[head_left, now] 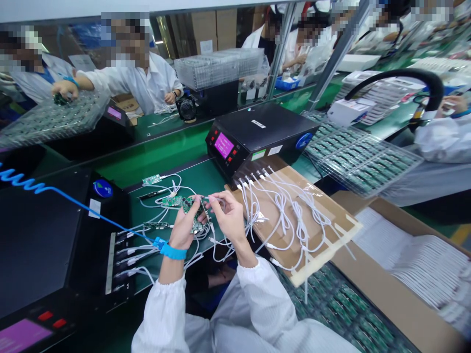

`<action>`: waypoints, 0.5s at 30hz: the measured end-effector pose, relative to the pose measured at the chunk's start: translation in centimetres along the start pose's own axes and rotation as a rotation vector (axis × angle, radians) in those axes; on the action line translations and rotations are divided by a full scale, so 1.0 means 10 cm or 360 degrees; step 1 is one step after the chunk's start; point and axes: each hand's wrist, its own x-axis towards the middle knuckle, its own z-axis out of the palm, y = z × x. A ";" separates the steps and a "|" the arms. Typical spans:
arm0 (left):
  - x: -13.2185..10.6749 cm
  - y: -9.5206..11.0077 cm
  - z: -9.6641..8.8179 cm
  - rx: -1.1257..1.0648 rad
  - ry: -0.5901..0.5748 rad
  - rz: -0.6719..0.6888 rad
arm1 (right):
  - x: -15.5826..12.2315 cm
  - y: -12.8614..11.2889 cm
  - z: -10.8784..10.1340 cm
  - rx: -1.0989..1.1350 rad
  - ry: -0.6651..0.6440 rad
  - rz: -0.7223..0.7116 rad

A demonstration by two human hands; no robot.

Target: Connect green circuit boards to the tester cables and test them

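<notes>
My left hand (185, 224) is closed around a few small green circuit boards (194, 212), held just above the green mat. A blue wrist strap (170, 250) with a coiled blue cord sits on that wrist. My right hand (227, 212) pinches the plug end of a white cable (213, 199) right beside the boards. More green boards (152, 180) lie on the mat with white cables plugged in.
A black tester box (263, 130) with a pink screen feeds white cables over a cardboard sheet (324, 230). Another black box (44, 235) stands at left. Clear trays of boards (362, 159) and a carton (390, 289) sit at right. Other people work across the green belt.
</notes>
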 end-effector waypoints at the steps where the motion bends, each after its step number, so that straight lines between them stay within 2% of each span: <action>1: 0.00 0.00 0.01 -0.0006 0.0003 -0.0006 | 0.00 0.00 0.00 -0.0004 0.0007 0.0003; 15: 0.03 -0.02 0.01 0.0011 -0.0011 -0.0083 | 0.02 0.02 -0.01 -0.0065 -0.0071 -0.0125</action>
